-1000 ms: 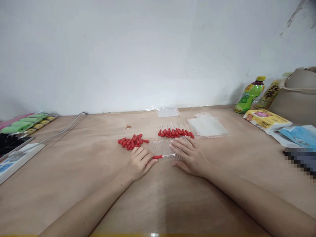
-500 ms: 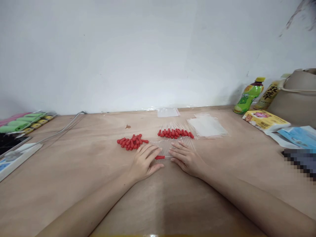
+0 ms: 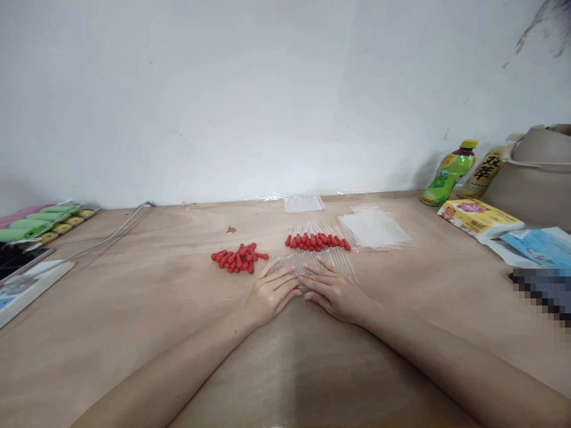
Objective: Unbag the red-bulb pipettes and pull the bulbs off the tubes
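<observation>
My left hand is closed, thumb against the fingers, on a red rubber dropper bulb mostly hidden by them. Fingertip to fingertip with it, my right hand pinches what looks like the clear tube of the same dropper, largely covered. Just beyond both hands lies a row of clear dropper tubes, partly under my fingers. A pile of loose red bulbs sits to the left of them. Farther back, several droppers with red bulbs fitted lie side by side, tubes pointing away.
Clear plastic bags lie at the back right, another bag by the wall. At right stand a green drink bottle, a tissue pack and a beige bag. A grey cable crosses the left side.
My left hand has moved right toward my right hand, and its thumb has closed against the fingers. The red bulb between the hands is now mostly covered.
</observation>
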`<state>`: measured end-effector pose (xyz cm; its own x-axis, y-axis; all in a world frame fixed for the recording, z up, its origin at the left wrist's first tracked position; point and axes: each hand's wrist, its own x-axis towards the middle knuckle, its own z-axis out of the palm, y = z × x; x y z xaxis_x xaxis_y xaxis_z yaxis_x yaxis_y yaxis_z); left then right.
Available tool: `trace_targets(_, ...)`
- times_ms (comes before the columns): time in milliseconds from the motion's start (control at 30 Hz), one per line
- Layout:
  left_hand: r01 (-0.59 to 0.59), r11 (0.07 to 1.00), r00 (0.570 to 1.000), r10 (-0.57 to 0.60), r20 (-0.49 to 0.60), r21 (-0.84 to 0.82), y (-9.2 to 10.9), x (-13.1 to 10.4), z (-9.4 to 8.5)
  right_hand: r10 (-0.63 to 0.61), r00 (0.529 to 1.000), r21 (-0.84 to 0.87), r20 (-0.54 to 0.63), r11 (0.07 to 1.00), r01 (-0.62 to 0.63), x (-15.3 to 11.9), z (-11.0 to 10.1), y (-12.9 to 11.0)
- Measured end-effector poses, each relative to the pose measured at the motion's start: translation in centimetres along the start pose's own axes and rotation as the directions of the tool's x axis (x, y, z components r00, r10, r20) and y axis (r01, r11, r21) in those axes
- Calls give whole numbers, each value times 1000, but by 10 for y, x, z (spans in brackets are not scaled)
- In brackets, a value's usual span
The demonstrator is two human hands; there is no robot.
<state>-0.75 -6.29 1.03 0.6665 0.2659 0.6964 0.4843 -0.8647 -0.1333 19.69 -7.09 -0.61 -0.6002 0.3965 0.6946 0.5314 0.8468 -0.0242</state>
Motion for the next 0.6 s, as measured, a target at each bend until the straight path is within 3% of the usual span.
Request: trace_targets(600,15,999,996,-11,88,-44,3,-3,-4,-134,988,-33,-77,991,132,0,-3,-3)
